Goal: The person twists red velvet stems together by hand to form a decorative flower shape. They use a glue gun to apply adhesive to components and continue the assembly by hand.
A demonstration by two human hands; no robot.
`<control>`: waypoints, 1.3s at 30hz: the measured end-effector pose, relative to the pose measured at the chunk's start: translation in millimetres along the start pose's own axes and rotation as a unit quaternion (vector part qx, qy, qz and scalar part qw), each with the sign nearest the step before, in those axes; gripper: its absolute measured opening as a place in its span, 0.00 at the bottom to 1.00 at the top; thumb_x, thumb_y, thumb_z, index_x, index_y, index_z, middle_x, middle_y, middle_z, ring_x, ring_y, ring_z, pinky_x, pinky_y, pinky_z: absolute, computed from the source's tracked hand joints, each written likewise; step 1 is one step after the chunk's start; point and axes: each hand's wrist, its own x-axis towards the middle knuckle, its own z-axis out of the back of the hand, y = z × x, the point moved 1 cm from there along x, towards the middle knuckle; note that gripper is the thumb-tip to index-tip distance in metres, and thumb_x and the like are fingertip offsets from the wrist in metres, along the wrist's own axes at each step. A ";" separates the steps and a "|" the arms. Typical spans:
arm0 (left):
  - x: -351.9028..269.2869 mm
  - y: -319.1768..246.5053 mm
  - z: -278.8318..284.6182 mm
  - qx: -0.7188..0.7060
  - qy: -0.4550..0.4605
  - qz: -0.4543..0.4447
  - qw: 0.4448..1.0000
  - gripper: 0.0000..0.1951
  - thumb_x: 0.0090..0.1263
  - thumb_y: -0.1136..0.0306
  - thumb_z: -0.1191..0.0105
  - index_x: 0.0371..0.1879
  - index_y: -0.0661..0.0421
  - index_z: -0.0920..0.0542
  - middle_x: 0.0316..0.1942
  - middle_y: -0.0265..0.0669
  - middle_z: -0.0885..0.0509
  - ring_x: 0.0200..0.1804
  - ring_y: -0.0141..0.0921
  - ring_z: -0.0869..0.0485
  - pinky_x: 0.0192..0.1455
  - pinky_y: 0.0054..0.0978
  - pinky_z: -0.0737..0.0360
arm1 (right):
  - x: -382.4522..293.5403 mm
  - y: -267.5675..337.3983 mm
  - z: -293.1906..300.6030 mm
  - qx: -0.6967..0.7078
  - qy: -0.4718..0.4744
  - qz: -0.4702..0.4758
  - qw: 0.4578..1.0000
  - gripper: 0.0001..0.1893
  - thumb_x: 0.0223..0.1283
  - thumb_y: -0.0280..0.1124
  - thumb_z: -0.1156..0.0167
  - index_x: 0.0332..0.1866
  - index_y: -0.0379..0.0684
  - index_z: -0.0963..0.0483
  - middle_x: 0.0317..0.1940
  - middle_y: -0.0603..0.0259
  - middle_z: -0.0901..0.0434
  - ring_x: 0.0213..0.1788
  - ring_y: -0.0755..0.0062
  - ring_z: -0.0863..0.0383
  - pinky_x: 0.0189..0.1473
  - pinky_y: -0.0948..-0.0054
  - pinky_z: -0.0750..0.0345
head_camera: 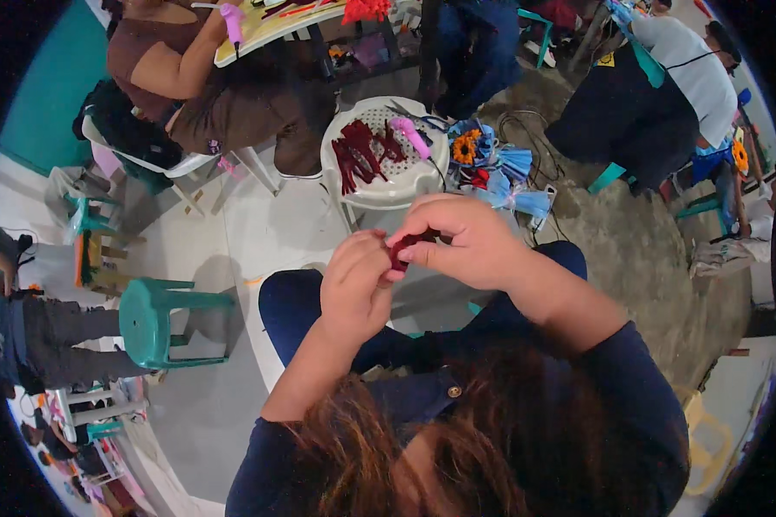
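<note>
Between both hands, over my lap, is a small dark red fuzzy piece [403, 248], perhaps made of chenille stems. My left hand [355, 281] pinches it from one side with the fingertips. From the other side, my right hand [469, 242] curls over it, thumb pressed along its edge. Fingers cover much of the piece, so its full shape is hidden. Just beyond my hands stands a white plastic stool [388, 198] with a perforated seat. On it lie several dark red fuzzy strips [357, 158], a pink glue gun [411, 137] and scissors [420, 115].
Blue-wrapped bouquets [501, 161], one with an orange flower, lie right of the stool near cables [530, 123]. A seated person [168, 71] works at a table [265, 32], upper left. Another person [679, 71] bends at upper right. A green stool [161, 323] is at left.
</note>
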 end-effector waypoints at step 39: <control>-84.3 33.8 -59.6 -0.029 0.279 0.094 0.955 0.08 0.57 0.67 0.42 0.28 0.58 0.23 0.31 0.43 0.22 0.37 0.44 0.23 0.41 0.38 0.26 | -76.0 -88.8 -37.8 0.013 0.005 -0.220 0.976 0.10 0.56 0.32 0.43 0.41 0.40 0.24 0.33 0.57 0.20 0.36 0.63 0.21 0.41 0.68 0.25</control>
